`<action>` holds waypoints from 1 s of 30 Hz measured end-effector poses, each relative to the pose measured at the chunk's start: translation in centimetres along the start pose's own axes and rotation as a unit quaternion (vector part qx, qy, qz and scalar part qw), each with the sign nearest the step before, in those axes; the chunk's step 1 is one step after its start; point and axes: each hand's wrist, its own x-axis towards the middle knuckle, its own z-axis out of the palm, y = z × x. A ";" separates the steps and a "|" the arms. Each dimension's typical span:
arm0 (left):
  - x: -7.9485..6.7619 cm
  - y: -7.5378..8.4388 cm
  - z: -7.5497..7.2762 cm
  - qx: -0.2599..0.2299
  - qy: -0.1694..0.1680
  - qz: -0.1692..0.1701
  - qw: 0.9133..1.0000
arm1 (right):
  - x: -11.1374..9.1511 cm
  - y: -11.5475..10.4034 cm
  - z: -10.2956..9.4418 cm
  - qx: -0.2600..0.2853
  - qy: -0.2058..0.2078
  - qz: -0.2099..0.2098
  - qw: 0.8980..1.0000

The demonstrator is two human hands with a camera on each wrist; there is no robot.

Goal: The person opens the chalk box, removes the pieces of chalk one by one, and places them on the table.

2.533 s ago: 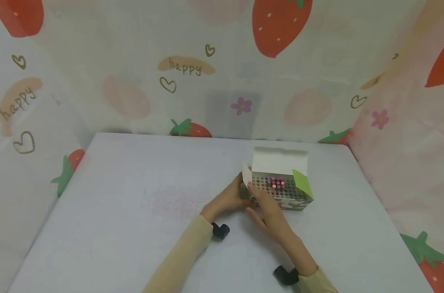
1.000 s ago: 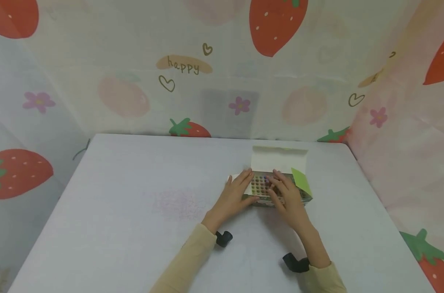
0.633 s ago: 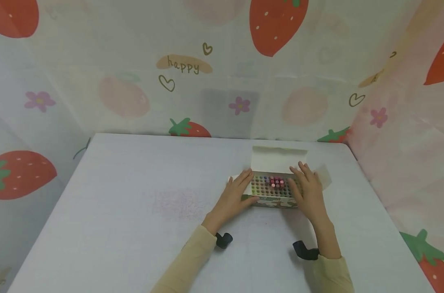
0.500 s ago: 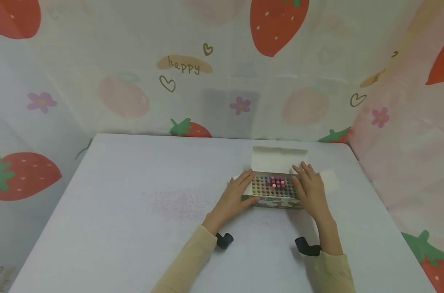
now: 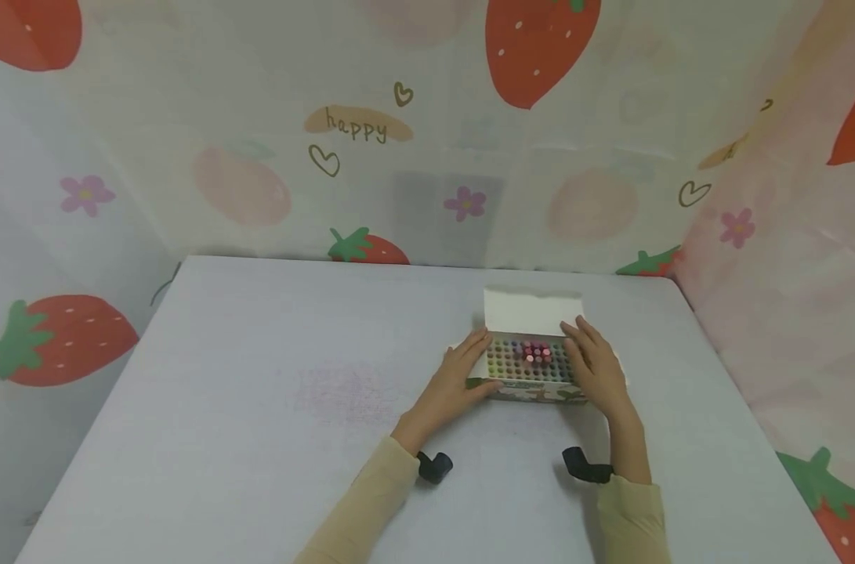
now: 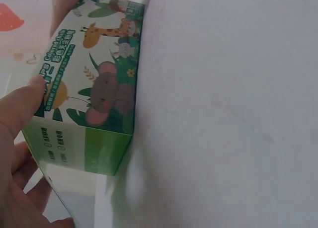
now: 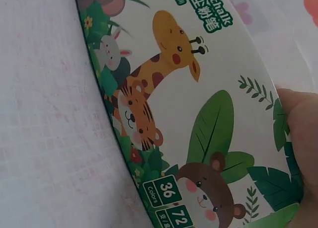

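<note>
A printed chalk box (image 5: 536, 389) stands on the white table, its white lid (image 5: 533, 311) raised at the back. Inside, rows of coloured chalk sticks (image 5: 501, 360) stand upright, and several pink ones (image 5: 536, 351) rise above the others. My left hand (image 5: 447, 386) grips the box's left end, thumb on the front face, fingers over the folded-out flap; the left wrist view shows the thumb (image 6: 22, 106) against the printed front. With fairly straight fingers, my right hand (image 5: 598, 370) presses at the right end near the lid. It partly hides that end and its flap.
Faint pinkish chalk smudges (image 5: 345, 392) mark the table (image 5: 222, 407) to the left. Cloth walls (image 5: 258, 117) printed with strawberries surround the back and sides. Black devices (image 5: 586, 465) are strapped to both wrists.
My right hand has left the pink chalk sticks for the box's right end, where the green flap has been folded outward. My left hand has come over the left flap and stayed there.
</note>
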 end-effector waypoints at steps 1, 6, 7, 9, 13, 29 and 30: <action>0.0 0.1 0.0 -0.001 -0.001 -0.001 1.000 | 0.0 0.0 0.0 0.000 0.002 0.002 1.000; 0.1 0.5 -0.2 0.010 -0.006 -0.007 1.000 | -0.3 0.0 0.2 -0.016 0.015 -0.002 1.000; 0.1 0.6 -0.2 0.016 -0.005 -0.007 1.000 | -0.3 0.0 0.3 -0.021 0.019 -0.003 1.000; 0.2 0.8 -0.3 0.037 0.001 -0.005 0.999 | -0.4 -0.1 0.4 -0.026 0.026 -0.005 0.999; 0.6 1.3 -0.2 0.086 0.021 0.002 0.996 | -0.3 -0.1 0.5 -0.034 0.033 -0.005 0.999; 4.8 3.9 0.5 0.166 0.032 0.072 0.983 | -0.1 0.1 0.7 -0.036 0.042 0.001 0.998; 5.1 4.0 0.5 0.171 0.032 0.076 0.982 | -0.1 0.0 0.7 -0.037 0.042 0.000 0.998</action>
